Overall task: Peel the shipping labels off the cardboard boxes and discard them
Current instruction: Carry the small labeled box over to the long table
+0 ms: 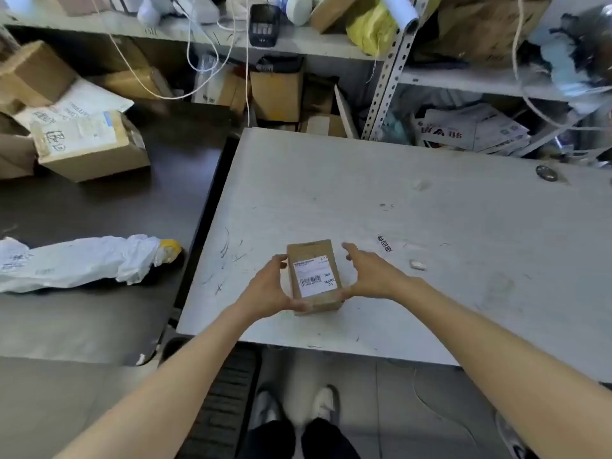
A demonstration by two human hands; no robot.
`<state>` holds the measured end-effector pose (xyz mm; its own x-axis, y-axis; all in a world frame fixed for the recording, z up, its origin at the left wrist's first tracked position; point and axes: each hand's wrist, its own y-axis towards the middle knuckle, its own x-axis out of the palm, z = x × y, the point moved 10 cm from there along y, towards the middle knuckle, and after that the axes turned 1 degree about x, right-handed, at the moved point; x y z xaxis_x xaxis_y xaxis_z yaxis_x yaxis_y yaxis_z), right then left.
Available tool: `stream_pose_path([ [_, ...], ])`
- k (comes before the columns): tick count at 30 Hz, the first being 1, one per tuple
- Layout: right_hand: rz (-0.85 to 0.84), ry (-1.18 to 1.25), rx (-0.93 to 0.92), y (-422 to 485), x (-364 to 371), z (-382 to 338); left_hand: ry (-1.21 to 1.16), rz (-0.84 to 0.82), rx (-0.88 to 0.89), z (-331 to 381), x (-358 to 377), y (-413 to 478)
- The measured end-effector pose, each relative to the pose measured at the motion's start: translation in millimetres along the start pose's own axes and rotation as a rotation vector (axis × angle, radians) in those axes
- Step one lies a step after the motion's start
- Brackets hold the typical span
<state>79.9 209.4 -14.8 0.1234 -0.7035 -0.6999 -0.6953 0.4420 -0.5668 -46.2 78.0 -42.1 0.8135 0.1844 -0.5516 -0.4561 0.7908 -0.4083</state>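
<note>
Box: a small brown cardboard box (314, 276) on the near part of the grey counter (430, 226), just ahead of me, between my two hands
Label: a white shipping label (317, 275) covers most of the top face, with a barcode, small print and the letters MX; it lies flat, and I see no lifted corner
Left hand: my left hand (270, 288) holds the box's left side and near corner, fingers closed on it
Right hand: my right hand (371, 274) is open, fingers spread, at the box's right side; only its near part seems to touch the near right edge
Handling: I judge the box light and stiff, easy to steady with one hand; the label looks thin and likely to tear
Where to take hold: best at a label corner, lifted with a fingernail, while the other hand pins the box
</note>
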Motion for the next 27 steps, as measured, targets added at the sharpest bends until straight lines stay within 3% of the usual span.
stream_pose_path([
  [3, 0.020, 0.222, -0.007, 6, 12, 5, -0.139, 0.053, 0.042, -4, 9, 3],
  [10, 0.046, 0.453, -0.108, 13, 30, 4, -0.250, 0.092, 0.086, -2, 22, 11],
  [19, 0.258, 0.595, -0.167, -1, 10, -2, -0.267, 0.109, 0.132, 21, 10, 11],
  [27, 0.425, 0.612, -0.210, -41, -61, 0, -0.265, 0.059, 0.250, 102, -13, 13],
])
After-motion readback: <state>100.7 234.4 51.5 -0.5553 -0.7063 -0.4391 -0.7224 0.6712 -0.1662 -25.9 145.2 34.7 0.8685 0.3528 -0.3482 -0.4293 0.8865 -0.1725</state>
